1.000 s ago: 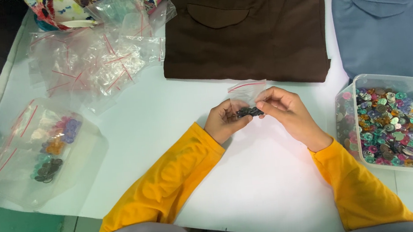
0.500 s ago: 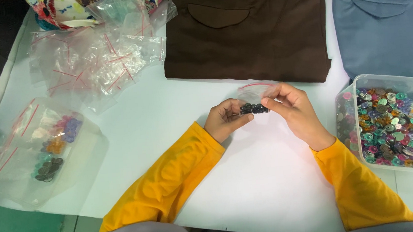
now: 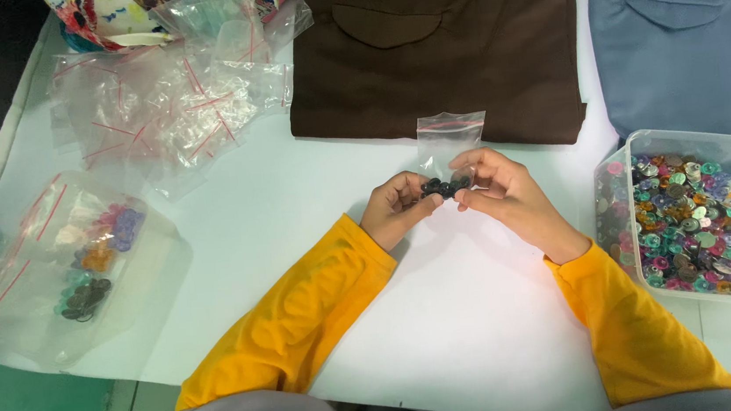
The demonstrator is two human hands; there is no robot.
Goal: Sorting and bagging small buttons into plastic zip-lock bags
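Mid-table, both hands, left (image 3: 397, 211) and right (image 3: 505, 191), pinch a thin, clear, crinkly bag (image 3: 450, 141) over small, round, dark buttons (image 3: 443, 187) on the smooth white table (image 3: 447, 331).

Bright, even overhead light, soft shadows under the forearms, sharp focus, slight wide-angle edge stretch.

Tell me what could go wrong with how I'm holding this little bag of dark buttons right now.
The small clear bag stands mouth up between your left hand and right hand; if it tips, the dark buttons could spill onto the white table. They might also roll toward the tub of coloured buttons nearby and get mixed in.
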